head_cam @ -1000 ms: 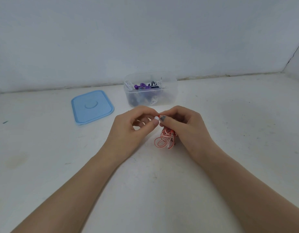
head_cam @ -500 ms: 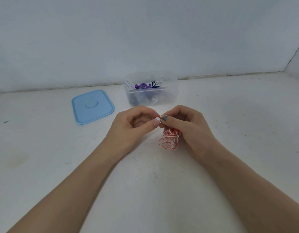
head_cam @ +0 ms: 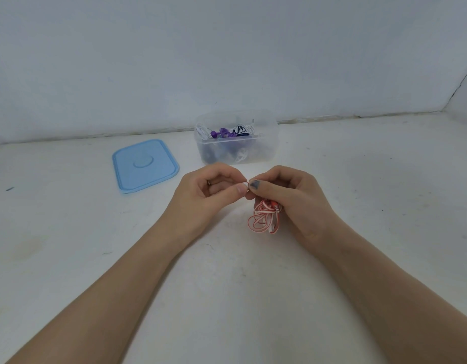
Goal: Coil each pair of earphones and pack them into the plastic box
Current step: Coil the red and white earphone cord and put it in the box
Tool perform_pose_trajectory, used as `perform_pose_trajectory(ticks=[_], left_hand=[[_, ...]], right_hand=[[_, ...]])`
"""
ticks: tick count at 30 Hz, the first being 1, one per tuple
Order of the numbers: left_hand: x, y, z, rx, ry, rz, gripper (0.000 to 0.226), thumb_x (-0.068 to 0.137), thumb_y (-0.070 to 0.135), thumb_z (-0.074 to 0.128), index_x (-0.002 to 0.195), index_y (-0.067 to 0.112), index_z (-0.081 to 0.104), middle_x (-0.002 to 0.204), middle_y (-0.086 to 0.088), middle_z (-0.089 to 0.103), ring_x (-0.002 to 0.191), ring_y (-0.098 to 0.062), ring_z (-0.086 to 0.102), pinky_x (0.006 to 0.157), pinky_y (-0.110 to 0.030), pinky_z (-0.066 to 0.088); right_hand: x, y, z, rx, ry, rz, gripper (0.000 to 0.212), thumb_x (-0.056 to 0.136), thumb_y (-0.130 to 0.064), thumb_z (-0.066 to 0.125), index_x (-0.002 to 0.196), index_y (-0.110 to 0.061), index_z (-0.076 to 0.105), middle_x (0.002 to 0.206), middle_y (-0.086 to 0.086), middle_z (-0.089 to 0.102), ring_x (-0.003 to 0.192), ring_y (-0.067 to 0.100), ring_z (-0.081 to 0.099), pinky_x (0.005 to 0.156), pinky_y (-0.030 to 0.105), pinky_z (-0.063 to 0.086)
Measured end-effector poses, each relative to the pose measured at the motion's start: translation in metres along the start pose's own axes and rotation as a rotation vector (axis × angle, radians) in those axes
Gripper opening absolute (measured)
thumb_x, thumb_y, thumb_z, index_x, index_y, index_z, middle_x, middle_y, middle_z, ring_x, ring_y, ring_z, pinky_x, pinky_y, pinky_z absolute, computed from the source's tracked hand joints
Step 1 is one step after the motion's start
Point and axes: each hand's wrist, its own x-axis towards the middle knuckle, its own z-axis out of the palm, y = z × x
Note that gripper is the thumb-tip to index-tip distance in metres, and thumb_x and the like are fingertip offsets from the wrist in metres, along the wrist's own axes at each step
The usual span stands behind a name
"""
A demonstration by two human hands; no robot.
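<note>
Head view: red-and-white earphones (head_cam: 263, 218) are pinched by left hand (head_cam: 206, 197) and right hand (head_cam: 292, 198), near the plastic box (head_cam: 237, 153).

The tabletop (head_cam: 358, 206) is white and a little dirty, with small dark marks and faint stains on it. A blue lid (head_cam: 145, 165) lies flat on it at the left. Just right of the lid stands a clear plastic box (head_cam: 263, 151), open at the top, near the back edge where the tabletop meets the wall.
</note>
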Motion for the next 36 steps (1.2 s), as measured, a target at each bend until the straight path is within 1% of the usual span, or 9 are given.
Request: perform_pose_trajectory(ticks=[5,9,12,17,23,25,28,32,36], left_hand=[[0.000,0.002,0.000,0.011,0.000,0.037,0.010,0.092,-0.002,0.068,0.097,0.006,0.064,0.090,-0.016,0.073,0.090,-0.027,0.073,0.085,-0.032,0.056],[-0.002,0.004,0.004,0.104,0.013,0.112,0.019,0.092,0.000,0.068,0.091,0.019,0.066,0.085,0.004,0.069,0.083,-0.015,0.067,0.080,-0.024,0.051],[-0.003,0.006,0.007,0.211,0.055,0.176,0.022,0.092,0.001,0.069,0.091,0.023,0.065,0.086,0.010,0.068,0.081,-0.011,0.066,0.080,-0.023,0.051],[-0.004,0.004,0.008,0.379,0.128,0.275,0.023,0.092,0.005,0.072,0.089,0.028,0.067,0.087,0.012,0.070,0.085,-0.018,0.068,0.082,-0.033,0.056],[0.000,-0.003,0.004,0.393,0.118,0.351,0.020,0.091,0.013,0.072,0.091,0.032,0.066,0.087,0.007,0.069,0.083,-0.021,0.067,0.080,-0.047,0.056],[0.000,-0.005,0.003,0.369,0.090,0.349,0.016,0.091,0.013,0.072,0.091,0.028,0.067,0.088,0.003,0.069,0.083,-0.023,0.067,0.081,-0.049,0.056],[-0.001,-0.007,0.004,0.258,0.063,0.294,0.008,0.091,0.009,0.074,0.090,0.015,0.069,0.089,-0.001,0.069,0.084,-0.024,0.068,0.084,-0.043,0.056],[-0.001,-0.006,0.007,0.165,0.060,0.265,0.012,0.090,0.002,0.073,0.091,0.013,0.069,0.089,-0.001,0.071,0.084,-0.021,0.069,0.085,-0.032,0.053],[-0.003,-0.005,0.006,0.173,0.060,0.257,0.001,0.092,0.011,0.070,0.091,0.010,0.070,0.089,0.001,0.072,0.086,-0.021,0.069,0.083,-0.030,0.052]], right_hand=[[-0.001,-0.003,0.000,0.017,-0.001,0.037,0.008,0.087,-0.006,0.070,0.080,-0.006,0.071,0.074,0.009,0.074,0.061,0.015,0.063,0.058,0.026,0.049],[-0.001,-0.005,0.000,0.025,-0.013,0.057,0.020,0.088,-0.008,0.069,0.070,-0.016,0.072,0.072,0.008,0.071,0.059,0.016,0.059,0.055,0.027,0.047],[-0.002,-0.007,0.001,0.041,-0.027,0.074,0.027,0.090,-0.010,0.068,0.065,-0.020,0.072,0.070,0.005,0.069,0.059,0.015,0.057,0.054,0.026,0.046],[-0.003,-0.008,0.003,0.057,-0.020,0.075,0.021,0.090,-0.009,0.067,0.070,-0.013,0.069,0.069,0.005,0.068,0.059,0.014,0.057,0.055,0.024,0.047],[-0.004,-0.008,0.002,0.058,-0.025,0.081,0.020,0.090,-0.009,0.067,0.071,-0.013,0.070,0.069,0.006,0.068,0.060,0.015,0.058,0.055,0.024,0.047],[-0.004,-0.008,0.002,0.069,-0.028,0.081,0.021,0.090,-0.009,0.068,0.070,-0.013,0.071,0.068,0.006,0.068,0.059,0.015,0.058,0.055,0.023,0.047],[-0.004,-0.010,0.001,0.096,-0.046,0.096,0.022,0.090,-0.009,0.067,0.068,-0.013,0.072,0.069,0.007,0.068,0.059,0.015,0.058,0.055,0.024,0.048],[-0.003,-0.011,0.001,0.106,-0.064,0.110,0.025,0.090,-0.012,0.067,0.066,-0.016,0.074,0.069,0.005,0.068,0.060,0.015,0.059,0.056,0.024,0.048],[-0.004,-0.011,0.002,0.094,-0.069,0.098,0.025,0.090,-0.013,0.068,0.066,-0.018,0.074,0.071,0.006,0.069,0.061,0.015,0.059,0.056,0.024,0.048]])
